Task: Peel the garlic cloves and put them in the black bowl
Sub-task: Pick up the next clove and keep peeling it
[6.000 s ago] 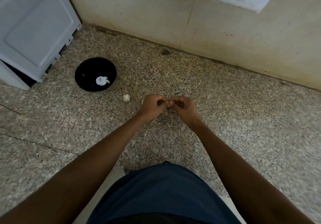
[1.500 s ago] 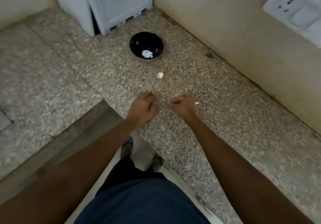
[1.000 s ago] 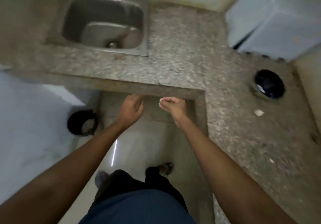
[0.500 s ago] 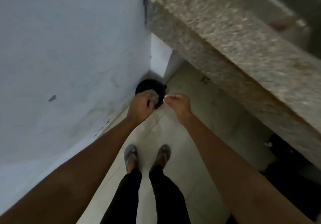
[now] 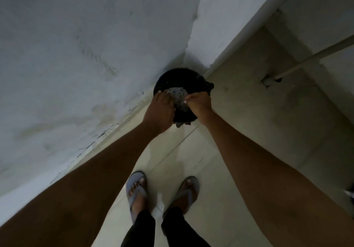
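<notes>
Both arms reach down over a round black bin [image 5: 182, 80] in the corner of the smooth tiled floor [image 5: 239, 131], crinkled pale scraps inside. Left hand [image 5: 160, 110] hangs flat and relaxed; right hand [image 5: 198, 103] pinches something small and pale. Half a second ago the table edge showed; now neither it nor the black bowl does.

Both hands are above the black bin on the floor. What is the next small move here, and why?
Probably open the right hand and let its small pale scrap, likely garlic peel, fall. Both hands hover over the open black bin in the corner, which holds crumpled waste, and the left hand seems to hold nothing.
</notes>
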